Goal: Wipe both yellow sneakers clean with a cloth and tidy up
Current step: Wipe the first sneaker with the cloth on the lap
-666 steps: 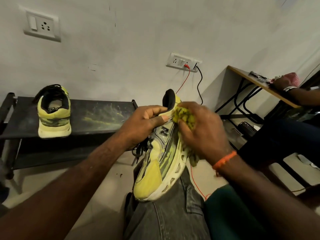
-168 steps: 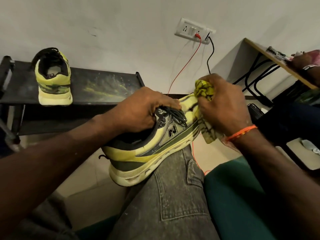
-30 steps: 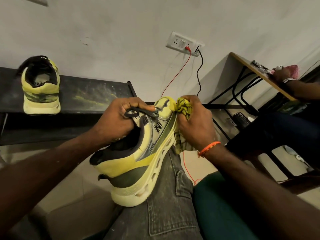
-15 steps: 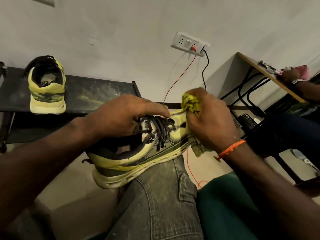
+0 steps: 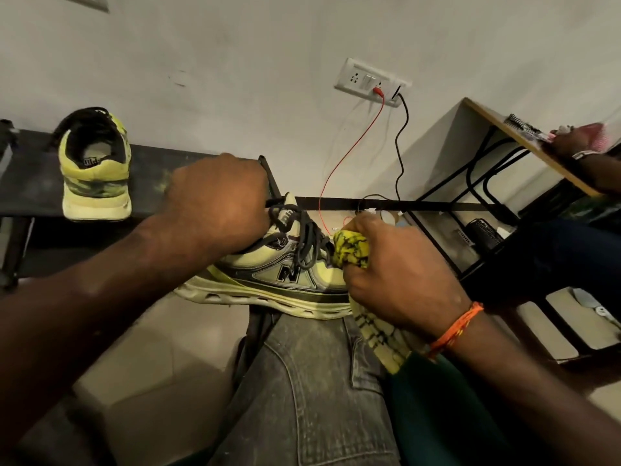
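Observation:
One yellow sneaker (image 5: 275, 284) lies across my knee, sole down, toe to the right, its dark laces loose. My left hand (image 5: 218, 203) grips it at the collar and tongue, hiding the opening. My right hand (image 5: 393, 274) holds a bunched yellow cloth with black marks (image 5: 349, 250) and presses it on the toe end; a tail of the cloth hangs below my wrist. The second yellow sneaker (image 5: 95, 166) stands upright on the black bench (image 5: 30, 183) at the left, heel toward me.
A wall socket (image 5: 369, 82) feeds a red wire and a black wire that drop to the floor behind the shoe. A wooden desk (image 5: 524, 146) on black legs stands at the right, where another person's hand (image 5: 578, 146) rests. Small items lie on the floor under it.
The sneaker has levelled out on my knee, sole down. My left hand shifted over the collar, and my right hand with the cloth dropped lower onto the toe end.

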